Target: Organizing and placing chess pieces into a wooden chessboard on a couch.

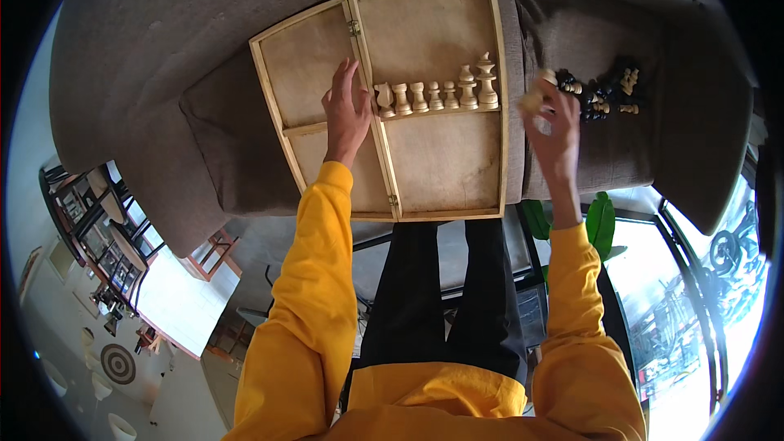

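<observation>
An unfolded wooden chess box [441,159] lies with its bare inside facing up. Along the divider in its right half stands a row of light wooden chess pieces, from a knight [384,100] at the left to a tall piece [487,82] at the right. Over the hinged middle hovers my left hand [346,107], fingers apart and holding nothing, near the knight. My right hand [557,128], just beyond the box's right edge, pinches a light chess piece [531,101]. Motion blur hides which piece it is.
Loose dark and light chess pieces [597,98] lie jumbled on the brown sofa [612,153], right of the box. The sofa's backrest [245,6] rises beyond the box. A green-leaved plant [600,226] and a bright window [667,312] are at the lower right.
</observation>
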Tool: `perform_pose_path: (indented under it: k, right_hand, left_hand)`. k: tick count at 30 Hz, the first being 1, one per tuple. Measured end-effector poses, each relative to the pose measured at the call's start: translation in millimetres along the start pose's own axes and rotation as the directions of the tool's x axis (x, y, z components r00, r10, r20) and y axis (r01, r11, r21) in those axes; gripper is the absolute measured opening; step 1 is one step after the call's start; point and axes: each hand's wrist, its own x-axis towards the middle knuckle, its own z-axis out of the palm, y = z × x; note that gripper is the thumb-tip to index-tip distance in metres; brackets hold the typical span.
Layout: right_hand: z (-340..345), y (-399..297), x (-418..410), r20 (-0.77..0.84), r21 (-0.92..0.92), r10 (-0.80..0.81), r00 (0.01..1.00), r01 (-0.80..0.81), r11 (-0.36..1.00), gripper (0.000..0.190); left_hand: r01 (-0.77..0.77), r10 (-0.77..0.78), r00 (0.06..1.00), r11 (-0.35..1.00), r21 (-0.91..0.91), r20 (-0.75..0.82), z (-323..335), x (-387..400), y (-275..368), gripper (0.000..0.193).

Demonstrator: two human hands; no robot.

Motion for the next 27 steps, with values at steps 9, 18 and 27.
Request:
perform_pose_path:
  k: [9, 18, 27]
  right_hand:
    - [161.2, -58.7, 60.9, 0.381, 0.034, -0.283, 0.880, 0.293, 0.956, 0.048]
    - [189.6, -72.0, 49.4, 0.327, 0.068, -0.292, 0.899, 0.286, 0.956, 0.034]
    - [183.3, -69.9, 52.9, 0.313, 0.054, -0.292, 0.904, 0.291, 0.955, 0.046]
  left_hand:
    - [0.170, -0.154, 0.950, 0.985, -0.037, 0.273, 7.2, -0.5, 4.8, 0.061]
    - [0.158, -0.180, 0.934, 0.983, 0.098, 0.307, -9.5, 16.1, 10.0, 0.062]
    - [0.150, -0.159, 0.924, 0.987, 0.054, 0.349, -3.7, 23.6, 13.7, 0.060]
